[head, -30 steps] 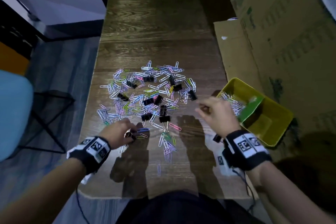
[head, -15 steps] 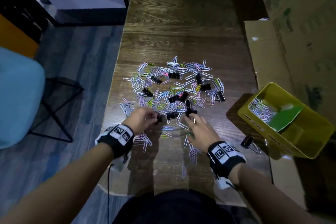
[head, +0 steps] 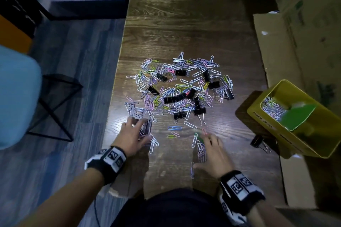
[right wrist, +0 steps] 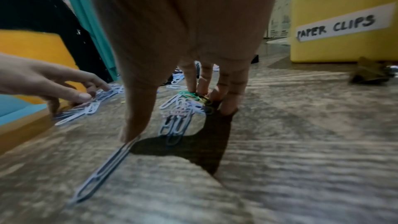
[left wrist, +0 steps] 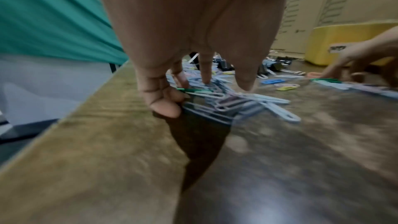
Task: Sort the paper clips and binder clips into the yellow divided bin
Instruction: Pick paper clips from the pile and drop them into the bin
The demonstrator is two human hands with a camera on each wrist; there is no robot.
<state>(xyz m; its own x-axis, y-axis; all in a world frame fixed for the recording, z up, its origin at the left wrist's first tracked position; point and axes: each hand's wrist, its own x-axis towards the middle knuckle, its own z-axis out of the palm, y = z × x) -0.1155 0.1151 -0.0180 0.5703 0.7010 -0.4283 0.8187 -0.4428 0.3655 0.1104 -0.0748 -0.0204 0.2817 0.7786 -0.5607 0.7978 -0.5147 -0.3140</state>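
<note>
A heap of coloured paper clips (head: 184, 83) mixed with black binder clips (head: 198, 106) lies mid-table. My left hand (head: 140, 129) rests with spread, straight fingers on a bunch of paper clips (left wrist: 232, 101) near the table's left edge. My right hand (head: 208, 145) presses flat on a smaller bunch (right wrist: 178, 113), its thumb touching a single clip (right wrist: 103, 168). The yellow bin (head: 287, 140) stands at the right, labelled PAPER CLIPS (right wrist: 336, 25). A green divider (head: 295, 118) splits it, with paper clips (head: 273, 108) in the far compartment. One binder clip (head: 257, 142) lies beside the bin.
Cardboard boxes (head: 304, 14) and a cardboard flap (head: 273, 51) line the table's right side behind the bin. The wooden table (head: 184, 14) stretches bare beyond the heap. Left of the table's edge are a blue chair (head: 16, 97) and a black wire stand (head: 55, 105) on the floor.
My right hand came from near the bin down to the table and drew back onto the near bunch of clips. My left hand slid left onto clips by the edge.
</note>
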